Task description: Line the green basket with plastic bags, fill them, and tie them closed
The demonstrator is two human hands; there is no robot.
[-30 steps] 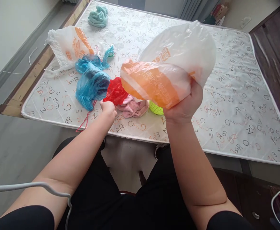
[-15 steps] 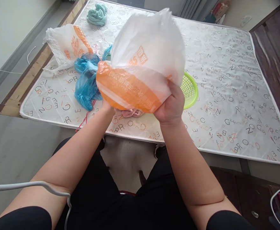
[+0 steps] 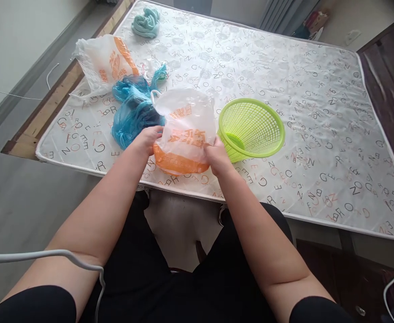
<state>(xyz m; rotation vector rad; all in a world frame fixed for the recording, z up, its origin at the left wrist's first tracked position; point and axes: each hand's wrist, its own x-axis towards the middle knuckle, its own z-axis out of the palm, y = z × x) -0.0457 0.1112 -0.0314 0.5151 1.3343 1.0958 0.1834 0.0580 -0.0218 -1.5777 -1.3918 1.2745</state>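
Note:
Between my hands is a white plastic bag [image 3: 186, 130] with orange print and an orange bottom band, low over the near edge of the mattress. My left hand [image 3: 149, 137] grips its left side, fingers partly hidden by the film. At the bag's right side my right hand [image 3: 217, 156] holds it, thumb on top. A lime-green plastic basket [image 3: 254, 128] lies tilted just right of the right hand, its mouth towards me. Crumpled blue plastic bags [image 3: 133, 110] lie beside the left hand, partly behind it.
Another white and orange plastic bag [image 3: 106, 63] lies near the mattress's left edge. A mint-green cloth [image 3: 146, 22] is bunched at the far left. The letter-printed mattress [image 3: 318, 134] rests by a wooden frame rail [image 3: 22, 134]. A white cable [image 3: 42, 256] crosses my left arm.
Both hands have brought the white bag down from a raised, puffed-out position to near the mattress. The green basket, mostly hidden behind it before, now shows fully. The view has shifted slightly.

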